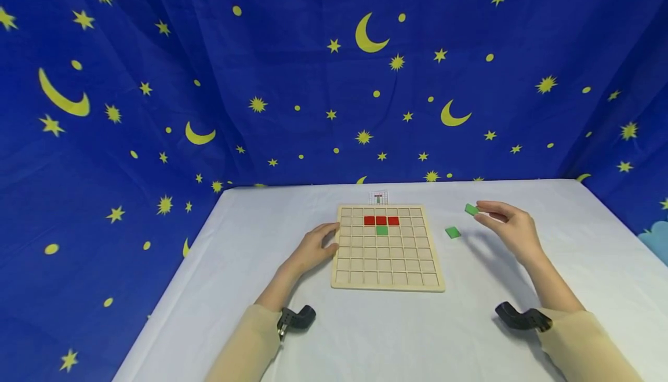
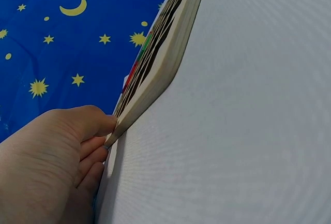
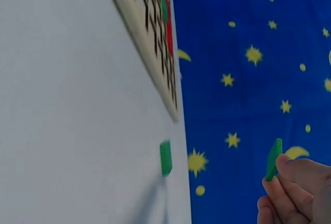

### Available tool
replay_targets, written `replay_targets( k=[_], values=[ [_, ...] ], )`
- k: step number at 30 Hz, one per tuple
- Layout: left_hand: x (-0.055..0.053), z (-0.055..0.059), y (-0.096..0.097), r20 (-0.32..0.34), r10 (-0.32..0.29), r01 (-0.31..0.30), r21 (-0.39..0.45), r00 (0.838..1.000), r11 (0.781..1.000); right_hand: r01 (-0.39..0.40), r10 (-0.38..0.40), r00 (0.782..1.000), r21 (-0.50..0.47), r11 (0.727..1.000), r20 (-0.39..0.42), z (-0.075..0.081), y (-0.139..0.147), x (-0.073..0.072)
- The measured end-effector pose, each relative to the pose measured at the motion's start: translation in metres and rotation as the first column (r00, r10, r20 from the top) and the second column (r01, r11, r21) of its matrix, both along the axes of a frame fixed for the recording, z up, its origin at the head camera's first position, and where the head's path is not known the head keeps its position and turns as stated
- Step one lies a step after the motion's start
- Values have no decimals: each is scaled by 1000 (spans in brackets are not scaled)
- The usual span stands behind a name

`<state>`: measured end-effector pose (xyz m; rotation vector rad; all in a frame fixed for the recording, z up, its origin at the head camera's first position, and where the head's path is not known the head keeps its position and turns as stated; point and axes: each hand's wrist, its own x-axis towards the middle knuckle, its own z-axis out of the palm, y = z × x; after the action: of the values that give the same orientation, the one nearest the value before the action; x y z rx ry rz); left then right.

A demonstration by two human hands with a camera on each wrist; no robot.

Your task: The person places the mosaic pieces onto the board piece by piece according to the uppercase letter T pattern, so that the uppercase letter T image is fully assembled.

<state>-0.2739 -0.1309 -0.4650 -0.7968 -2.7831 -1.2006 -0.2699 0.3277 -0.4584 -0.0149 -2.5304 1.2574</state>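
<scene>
A square wooden grid board (image 1: pixel 386 266) lies on the table with three red tiles (image 1: pixel 369 220) in a row and one green tile (image 1: pixel 382 230) under the middle one. At its left edge is my left hand (image 1: pixel 312 250), thumb and fingertips touching the rim, as the left wrist view also shows. To the right of the board, my right hand (image 1: pixel 514 232) pinches a second green tile (image 3: pixel 274 159) between thumb and fingers, raised over the table. Below and left of that hand, another green tile (image 1: pixel 453 232) lies on the cloth.
Just behind the board is a small printed grid card (image 1: pixel 378 197) showing a red and green T shape. White cloth (image 1: pixel 282 208) covers the table. Blue curtains (image 1: pixel 313 69) with yellow moons and stars enclose the back and sides.
</scene>
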Motion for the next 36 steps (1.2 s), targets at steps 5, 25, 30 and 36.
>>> replay_targets(
  k=[5, 25, 30, 36],
  values=[
    [1, 0, -1, -1, -3, 3, -1, 1000, 1000, -4, 6, 999, 69, 998, -35, -26, -4, -27],
    [0, 2, 0, -12, -6, 6, -6, 1000, 1000, -287, 287, 958, -59, 956, -6, 62, -118, 14],
    [-1, 1, 0, -23, -6, 6, -8, 1000, 1000, -325, 324, 946, -87, 942, -17, 60, -132, 11],
    [-1, 0, -1, -24, -9, 8, -12, 1000, 1000, -355, 355, 935, -101, 929, -19, 58, -146, 9]
  ],
)
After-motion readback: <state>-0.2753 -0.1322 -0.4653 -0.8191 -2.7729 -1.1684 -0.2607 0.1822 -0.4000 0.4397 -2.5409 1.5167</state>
